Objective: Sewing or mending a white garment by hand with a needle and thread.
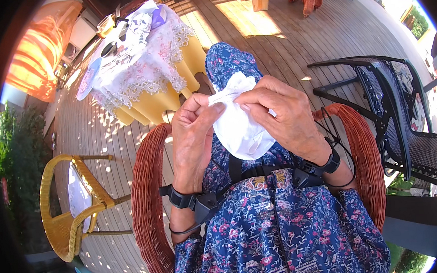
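Note:
A piece of white cloth (243, 130) with a gathered upper edge hangs between my hands, above my lap. My left hand (193, 123) pinches its gathered edge between thumb and forefinger on the left. On the right, my right hand (282, 110) grips the same edge a short way along, its fingers closed and its knuckles turned up. Below the hands the cloth hangs down in a rounded, pouch-like shape. Whether anything small, such as a needle, is between my fingers cannot be made out.
I sit in a reddish wicker armchair (150, 210). A table with a lace-edged cloth (145, 81) and several things on it stands ahead to the left. A yellow wicker chair (48, 217) is at left, a black metal chair (394, 110) at right. Wooden decking (243, 45) lies around.

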{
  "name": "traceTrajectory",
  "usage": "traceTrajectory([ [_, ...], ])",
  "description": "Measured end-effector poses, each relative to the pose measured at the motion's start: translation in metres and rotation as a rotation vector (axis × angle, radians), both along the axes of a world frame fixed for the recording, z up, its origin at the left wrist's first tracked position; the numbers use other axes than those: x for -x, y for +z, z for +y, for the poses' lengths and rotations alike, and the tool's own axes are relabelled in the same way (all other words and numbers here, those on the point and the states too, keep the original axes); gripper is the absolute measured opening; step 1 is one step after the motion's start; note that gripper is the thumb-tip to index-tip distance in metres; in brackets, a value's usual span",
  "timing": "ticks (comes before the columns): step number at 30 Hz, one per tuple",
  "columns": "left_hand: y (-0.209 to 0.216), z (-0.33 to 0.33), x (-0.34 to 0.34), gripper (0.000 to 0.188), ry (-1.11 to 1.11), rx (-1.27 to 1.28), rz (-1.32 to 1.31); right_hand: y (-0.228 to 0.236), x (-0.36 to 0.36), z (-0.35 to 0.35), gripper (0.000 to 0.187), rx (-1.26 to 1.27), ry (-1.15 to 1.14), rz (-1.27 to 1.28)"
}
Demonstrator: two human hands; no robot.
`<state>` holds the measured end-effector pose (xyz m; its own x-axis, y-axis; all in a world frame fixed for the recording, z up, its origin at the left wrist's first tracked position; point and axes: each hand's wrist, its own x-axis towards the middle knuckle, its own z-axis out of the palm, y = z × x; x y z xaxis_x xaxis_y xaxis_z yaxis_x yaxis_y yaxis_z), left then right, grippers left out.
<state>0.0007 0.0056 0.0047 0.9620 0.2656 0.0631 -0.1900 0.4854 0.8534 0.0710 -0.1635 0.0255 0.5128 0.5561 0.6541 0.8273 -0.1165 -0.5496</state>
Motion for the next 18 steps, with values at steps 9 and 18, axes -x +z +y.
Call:
traceTrajectory([
  [9, 0.007, -0.006, 0.002, 0.006, 0.073, -0.143, 0.019, 0.002, 0.002, 0.003, 0.009, 0.014, -0.019, -0.019],
  [18, 0.005, -0.006, 0.007, 0.009, 0.204, -0.491, 0.078, -0.001, -0.003, 0.005, 0.008, -0.003, -0.025, 0.128],
])
